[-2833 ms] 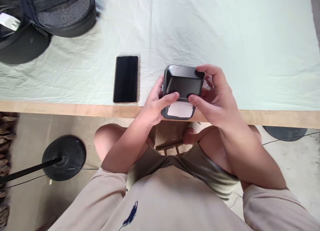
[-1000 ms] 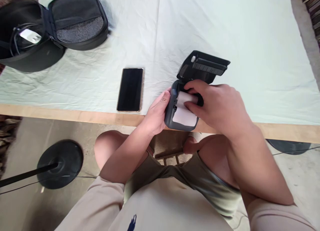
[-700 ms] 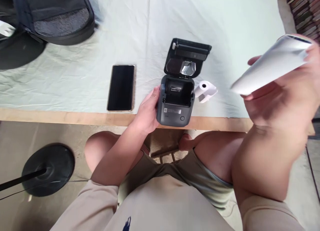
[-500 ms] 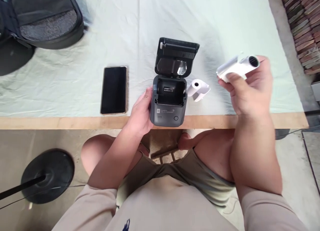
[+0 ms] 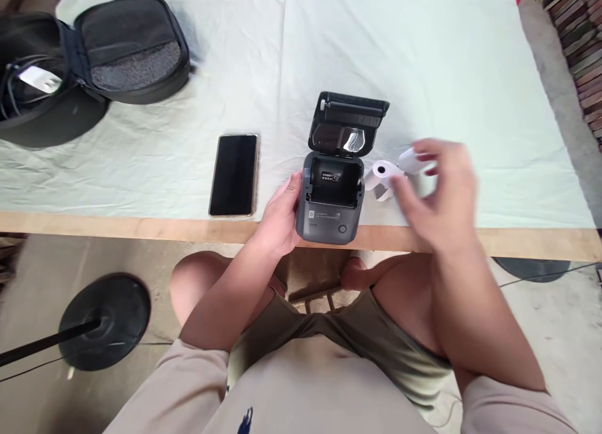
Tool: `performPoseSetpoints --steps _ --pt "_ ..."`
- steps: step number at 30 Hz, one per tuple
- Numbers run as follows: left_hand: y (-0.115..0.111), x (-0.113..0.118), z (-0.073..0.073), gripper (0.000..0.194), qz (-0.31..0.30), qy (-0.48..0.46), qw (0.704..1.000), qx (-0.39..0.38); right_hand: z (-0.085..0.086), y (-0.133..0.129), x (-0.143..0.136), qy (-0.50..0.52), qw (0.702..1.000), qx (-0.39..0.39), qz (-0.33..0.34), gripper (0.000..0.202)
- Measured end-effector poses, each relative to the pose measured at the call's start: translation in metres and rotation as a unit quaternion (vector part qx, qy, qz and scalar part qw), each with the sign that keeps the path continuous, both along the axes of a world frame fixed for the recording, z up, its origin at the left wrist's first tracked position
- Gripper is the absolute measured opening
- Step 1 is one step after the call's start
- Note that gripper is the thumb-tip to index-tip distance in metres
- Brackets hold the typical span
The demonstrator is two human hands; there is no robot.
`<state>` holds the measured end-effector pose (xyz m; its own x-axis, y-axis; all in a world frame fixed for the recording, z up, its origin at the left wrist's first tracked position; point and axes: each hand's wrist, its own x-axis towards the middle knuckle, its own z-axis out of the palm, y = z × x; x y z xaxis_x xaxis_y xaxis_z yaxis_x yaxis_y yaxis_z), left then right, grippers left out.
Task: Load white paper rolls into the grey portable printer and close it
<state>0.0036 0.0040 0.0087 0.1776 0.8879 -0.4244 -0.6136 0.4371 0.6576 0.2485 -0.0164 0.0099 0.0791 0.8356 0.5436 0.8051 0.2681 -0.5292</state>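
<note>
A dark grey printer [image 5: 332, 224] stands at the table's front edge with its lid [image 5: 348, 123] raised and its paper bay bare inside. My left hand [image 5: 281, 216] grips the printer's left side. Just right of the printer lies a small white paper roll [image 5: 380, 170] with a loose end. Another white roll [image 5: 411, 161] is beside it, under the fingertips of my right hand [image 5: 439, 186]. That hand is blurred, with thumb and fingers spread apart; whether it touches either roll is unclear.
A phone [image 5: 234, 175] lies left of the printer. At the back left is an open black case [image 5: 136, 51] with a cable and a white plug [image 5: 41, 79] inside. The wooden table edge [image 5: 141, 226] runs along the front.
My right hand has come down and left to the small roll, and its fingers have opened from the white roll they held. The view has shifted; my left hand still holds the printer.
</note>
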Motion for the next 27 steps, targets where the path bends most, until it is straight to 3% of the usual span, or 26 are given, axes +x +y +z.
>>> performPoseSetpoints --steps 6,9,12,15,19,23,27 --pt "0.001 0.001 0.0 0.029 -0.021 -0.028 0.999 0.017 -0.024 0.012 -0.036 -0.077 0.994 -0.079 0.018 0.044" --pt "0.001 0.0 0.0 0.028 -0.027 -0.026 0.999 0.002 -0.028 0.016 -0.032 -0.063 0.996 -0.063 0.029 0.04" --pt "0.0 0.0 -0.001 0.027 -0.024 -0.026 0.999 -0.005 -0.027 0.019 -0.02 0.016 0.999 -0.035 0.028 0.055" --pt "-0.001 0.0 -0.002 0.029 -0.032 -0.032 0.999 0.019 -0.015 0.014 -0.01 0.095 0.994 0.046 -0.015 0.063" --pt "-0.003 0.001 -0.004 0.032 -0.052 -0.03 0.997 0.043 0.02 -0.004 -0.024 0.088 0.983 0.157 -0.021 0.054" --pt "-0.003 0.002 -0.006 0.03 -0.039 -0.024 0.997 0.065 0.047 -0.013 -0.058 0.039 0.991 0.086 0.099 0.022" --pt "-0.004 0.003 -0.004 0.03 -0.035 -0.026 0.997 0.061 0.046 -0.003 -0.068 -0.039 0.992 0.009 0.117 0.011"
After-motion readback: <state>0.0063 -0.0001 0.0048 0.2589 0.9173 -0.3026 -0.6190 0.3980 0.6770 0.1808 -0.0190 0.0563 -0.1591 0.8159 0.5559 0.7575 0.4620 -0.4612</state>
